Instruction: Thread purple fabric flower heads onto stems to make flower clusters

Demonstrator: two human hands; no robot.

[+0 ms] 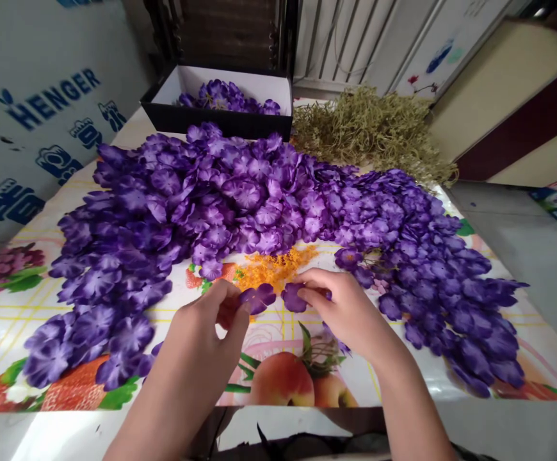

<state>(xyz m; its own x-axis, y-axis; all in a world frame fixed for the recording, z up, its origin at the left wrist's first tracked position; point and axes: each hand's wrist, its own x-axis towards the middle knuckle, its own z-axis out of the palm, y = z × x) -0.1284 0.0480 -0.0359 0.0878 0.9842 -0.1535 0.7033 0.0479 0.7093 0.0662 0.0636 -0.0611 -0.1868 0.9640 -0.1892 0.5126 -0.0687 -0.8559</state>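
Note:
My left hand (221,317) pinches a purple fabric flower petal (259,298) between thumb and fingers over the middle of the table. Just to the right, my right hand (329,298) has its thumb and fingertips closed on another purple petal (293,298). A narrow gap separates the two petals. Beyond the hands lies a small heap of orange stamens (276,269). Below my right hand, a green stem piece (324,351) is partly visible near the table's front.
Purple petals (240,192) are heaped in a wide arc around the hands. Behind them stand a black box (221,121) holding finished-looking purple flowers (230,96) and a pile of green stems (369,125). A fruit-printed tablecloth (177,333) covers the table.

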